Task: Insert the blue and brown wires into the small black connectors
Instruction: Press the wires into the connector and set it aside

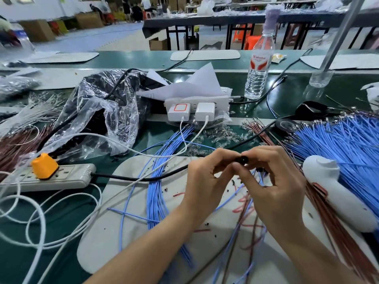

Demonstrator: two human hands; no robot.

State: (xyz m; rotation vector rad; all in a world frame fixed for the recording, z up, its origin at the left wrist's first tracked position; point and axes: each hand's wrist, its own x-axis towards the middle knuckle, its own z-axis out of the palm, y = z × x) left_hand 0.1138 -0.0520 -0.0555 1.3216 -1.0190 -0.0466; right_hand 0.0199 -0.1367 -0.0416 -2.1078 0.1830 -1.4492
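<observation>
My left hand (pixel 207 173) and my right hand (pixel 276 181) meet above the grey mat (pixel 123 232), both pinching a small black connector (pixel 243 160) between fingertips. Blue and brown wires (pixel 249 203) hang down under my right hand; whether they sit in the connector is hidden by the fingers. A bundle of blue wires (pixel 158 181) lies across the mat to the left. A large fan of blue wires (pixel 348 148) spreads at the right, with brown wires (pixel 338 238) beneath it.
A white power strip with an orange plug (pixel 44 166) lies at left, white cables looping below it. A clear plastic bag (pixel 102 119), chargers (pixel 190 111), a water bottle (pixel 258 66) and a white handheld device (pixel 336 191) surround the mat. Loose clear parts (pixel 223 136) lie behind my hands.
</observation>
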